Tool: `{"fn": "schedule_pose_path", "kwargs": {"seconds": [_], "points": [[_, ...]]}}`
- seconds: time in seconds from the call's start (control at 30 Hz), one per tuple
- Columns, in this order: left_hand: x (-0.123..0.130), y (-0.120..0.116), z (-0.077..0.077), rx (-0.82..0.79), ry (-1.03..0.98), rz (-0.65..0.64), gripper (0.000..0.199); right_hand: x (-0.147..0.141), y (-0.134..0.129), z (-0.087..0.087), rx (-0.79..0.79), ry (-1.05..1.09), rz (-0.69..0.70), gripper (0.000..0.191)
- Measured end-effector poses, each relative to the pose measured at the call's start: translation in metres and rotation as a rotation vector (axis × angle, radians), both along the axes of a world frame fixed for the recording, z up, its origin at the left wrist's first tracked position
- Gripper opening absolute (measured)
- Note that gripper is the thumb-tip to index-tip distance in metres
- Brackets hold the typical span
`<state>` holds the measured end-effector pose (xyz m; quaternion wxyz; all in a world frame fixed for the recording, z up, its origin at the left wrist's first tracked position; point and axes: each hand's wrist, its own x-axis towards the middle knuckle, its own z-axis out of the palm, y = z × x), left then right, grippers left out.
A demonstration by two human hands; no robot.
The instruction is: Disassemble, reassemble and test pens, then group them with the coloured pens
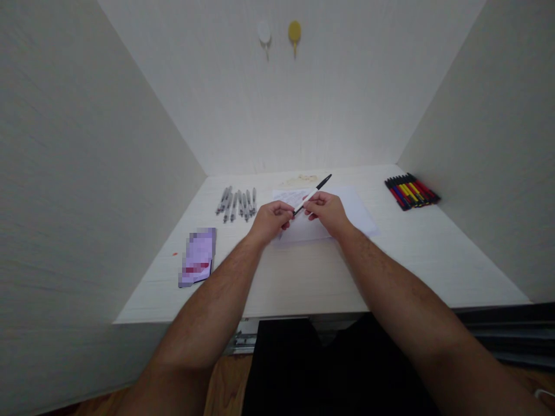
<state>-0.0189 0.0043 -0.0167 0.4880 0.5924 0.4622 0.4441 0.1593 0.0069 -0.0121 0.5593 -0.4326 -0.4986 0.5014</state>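
A pen (pixel 311 195) with a white barrel and black ends slants up to the right above a sheet of white paper (pixel 352 215). My left hand (pixel 272 221) pinches its lower black end between thumb and fingers. Farther up the barrel, my right hand (pixel 326 211) grips the same pen between thumb and forefinger. Faint writing shows on the upper left part of the paper, behind the hands. The fingertips partly cover the pen's lower end.
Several clear, grey-tipped pens (pixel 234 205) lie left of the paper. A purple, blurred-out flat object (pixel 199 254) rests nearer on the left. Several red, yellow and blue pens (pixel 411 190) lie at the right. Panels wall in the white table (pixel 303 283); two hooks (pixel 295 32) hang behind.
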Motion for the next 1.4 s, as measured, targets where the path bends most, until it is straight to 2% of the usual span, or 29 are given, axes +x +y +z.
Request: {"fn": "schedule_pose_path", "kwargs": {"seconds": [0.23,0.4,0.6,0.67,0.83,0.93,1.1,1.27,1.4], "points": [[0.002,-0.001,-0.001,-0.022,-0.054,-0.004,0.017,0.0,-0.003,0.0,-0.015,-0.071,0.058,0.024],[0.004,-0.003,0.002,-0.015,0.003,-0.016,0.018,-0.002,-0.005,-0.001,-0.016,-0.152,0.112,0.019],[0.004,-0.002,0.0,-0.009,0.03,-0.025,0.019,-0.001,-0.005,0.0,0.004,-0.22,0.107,0.014],[0.002,0.002,-0.003,0.017,0.096,0.009,0.018,0.0,-0.005,0.002,-0.008,-0.234,0.097,0.013],[-0.008,0.009,-0.004,0.214,0.444,0.224,0.011,0.003,-0.003,0.001,-0.029,-0.255,0.079,0.012],[-0.011,0.009,-0.003,0.243,0.541,0.253,0.01,0.004,-0.001,-0.003,-0.031,-0.28,0.071,0.009],[-0.011,0.008,-0.002,0.244,0.624,0.215,0.011,0.003,0.004,-0.005,-0.016,-0.274,-0.005,0.006],[-0.011,0.007,-0.001,0.205,0.72,0.166,0.018,0.01,0.013,0.014,-0.056,-0.207,-0.173,0.012],[-0.012,0.009,0.0,0.214,0.739,0.152,0.021,0.035,0.014,0.023,-0.027,-0.237,-0.265,0.011]]}}
